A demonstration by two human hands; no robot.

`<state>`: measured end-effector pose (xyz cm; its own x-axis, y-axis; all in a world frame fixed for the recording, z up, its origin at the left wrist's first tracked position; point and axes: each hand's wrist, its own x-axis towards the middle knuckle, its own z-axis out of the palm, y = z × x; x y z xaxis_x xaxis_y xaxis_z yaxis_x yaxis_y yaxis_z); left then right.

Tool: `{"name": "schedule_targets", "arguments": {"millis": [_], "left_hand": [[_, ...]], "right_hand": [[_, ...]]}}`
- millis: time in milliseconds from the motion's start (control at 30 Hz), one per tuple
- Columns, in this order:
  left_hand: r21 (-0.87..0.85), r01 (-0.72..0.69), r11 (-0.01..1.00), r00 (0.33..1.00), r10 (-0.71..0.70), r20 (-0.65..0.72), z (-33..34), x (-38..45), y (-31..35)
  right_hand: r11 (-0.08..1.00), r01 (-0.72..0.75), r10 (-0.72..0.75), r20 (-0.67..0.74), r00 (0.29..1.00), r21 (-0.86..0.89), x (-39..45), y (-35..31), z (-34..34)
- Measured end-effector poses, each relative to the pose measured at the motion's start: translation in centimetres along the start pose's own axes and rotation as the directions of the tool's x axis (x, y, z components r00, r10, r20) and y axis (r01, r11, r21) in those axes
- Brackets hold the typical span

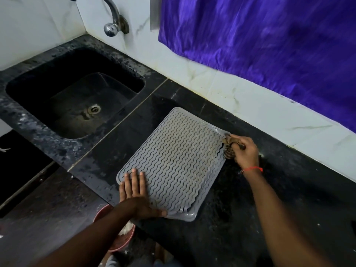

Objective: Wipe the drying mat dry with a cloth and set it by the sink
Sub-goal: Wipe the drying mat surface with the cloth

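A grey ribbed drying mat [173, 160] lies flat on the black counter [289, 189], just right of the sink [77, 93]. My left hand [135, 191] presses flat on the mat's near left corner, fingers straight and thumb along the near edge. My right hand [244, 151] grips a small brownish cloth [229, 149], bunched up and mostly hidden in the fist, at the mat's right edge near its far corner. The cloth touches the mat's rim there.
A chrome tap [113, 22] juts from the white tiled wall above the sink. A purple curtain [269, 45] hangs over the wall at the right. A pink bucket [119, 241] stands on the floor below the counter's front edge. The counter looks wet in patches.
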<state>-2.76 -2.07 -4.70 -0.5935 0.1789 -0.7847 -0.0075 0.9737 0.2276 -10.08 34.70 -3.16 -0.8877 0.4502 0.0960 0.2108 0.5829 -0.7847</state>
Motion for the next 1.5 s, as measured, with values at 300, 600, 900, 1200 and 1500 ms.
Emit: {"name": "schedule_targets", "arguments": {"millis": [300, 600, 900, 1200, 1500], "left_hand": [[0.102, -0.243, 0.965, 0.889, 0.264, -0.374, 2.2, -1.8, 1.0], [0.702, -0.550, 0.453, 0.375, 0.885, -0.277, 7.5, -2.2, 5.6], [0.694, -0.483, 0.534, 0.471, 0.826, -0.308, 7.9, -1.0, 6.1], [0.768, -0.393, 0.507, 0.605, 0.771, -0.199, 8.3, -0.9, 6.5], [0.776, -0.422, 0.470, 0.569, 0.803, -0.177, 9.6, -2.7, 5.3]], "right_hand": [[0.895, -0.204, 0.267, -0.107, 0.958, 0.398, -8.3, 0.7, -2.2], [0.873, -0.204, 0.266, -0.082, 0.961, 0.443, -12.2, -0.7, -1.0], [0.871, -0.222, 0.274, -0.058, 0.960, 0.438, -13.9, -0.9, -1.2], [0.867, -0.242, 0.289, -0.044, 0.956, 0.435, -15.2, -1.1, -1.1], [0.870, -0.244, 0.296, -0.057, 0.953, 0.429, -16.0, -1.0, -0.9]]}}
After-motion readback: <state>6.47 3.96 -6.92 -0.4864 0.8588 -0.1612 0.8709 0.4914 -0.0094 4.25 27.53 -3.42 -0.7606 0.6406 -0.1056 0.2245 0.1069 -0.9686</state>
